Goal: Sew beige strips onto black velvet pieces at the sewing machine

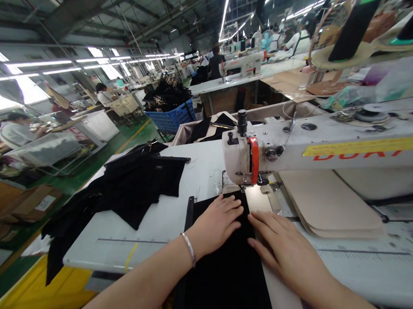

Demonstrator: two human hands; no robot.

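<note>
1. The left hand (pixel 216 224) lies palm-down with its fingers extended and slightly apart, resting on black fabric (pixel 227 280) and gripping nothing; a bracelet (pixel 188 249) circles its wrist.
2. The right hand (pixel 288 246) is also palm-down, fingers extended together and thumb apart, its fingertips at the fabric's right edge; it shows no closed grip.
3. The black fabric runs from the near edge of the bench (pixel 161 221) up to the needle area of a sewing machine (pixel 290 145); a pale strip (pixel 284 292) shows along its right side, partly below the right hand.
4. Left of the hands, a heap of black pieces (pixel 122 182) lies on the bench and hangs over its edge.
5. To the right, beneath the machine's arm, sits a stack of pale sheets (pixel 331 207) with rounded corners.
6. Beyond the bench stands a blue crate (pixel 170 115) piled with dark pieces; other people sit at workstations farther off.
</note>
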